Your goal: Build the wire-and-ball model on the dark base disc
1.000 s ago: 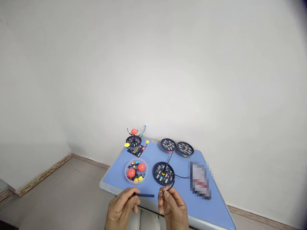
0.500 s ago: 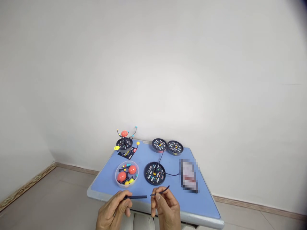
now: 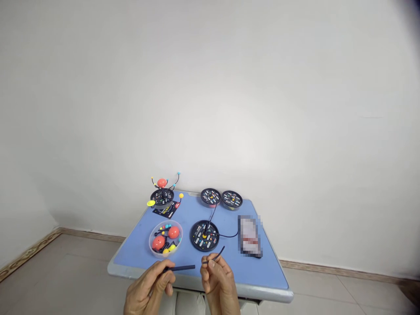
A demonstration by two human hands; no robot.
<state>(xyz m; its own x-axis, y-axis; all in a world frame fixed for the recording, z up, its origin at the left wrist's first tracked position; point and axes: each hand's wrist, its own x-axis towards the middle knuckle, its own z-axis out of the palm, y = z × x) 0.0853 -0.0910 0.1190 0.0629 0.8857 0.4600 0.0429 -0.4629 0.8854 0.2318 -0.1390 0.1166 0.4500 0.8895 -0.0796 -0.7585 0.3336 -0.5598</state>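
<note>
Over the table's front edge, my left hand (image 3: 149, 284) pinches one end of a straight black rod (image 3: 184, 267) that points right. Just beyond its tip, my right hand (image 3: 219, 280) grips a thin curved black arm (image 3: 219, 253) between thumb and fingers. The rod and the arm do not touch. Behind my hands lies a round black base (image 3: 197, 245) with printed labels, a central post and two long curved black arms fitted to it. A clear round tub (image 3: 151, 247) to its left holds orange balls (image 3: 173, 232), small coloured balls and black pieces.
An assembled planet model (image 3: 162, 183) stands at the back left beside a black card (image 3: 164, 211). Two lidded round tubs with black tops (image 3: 232, 199) sit at the back. A blurred-out flat object (image 3: 250, 236) lies on the right of the blue table (image 3: 259, 271).
The whole view has shifted, so the table and its things appear slightly further left. Both hands keep their pieces, and the gap between rod and curved arm looks about the same.
</note>
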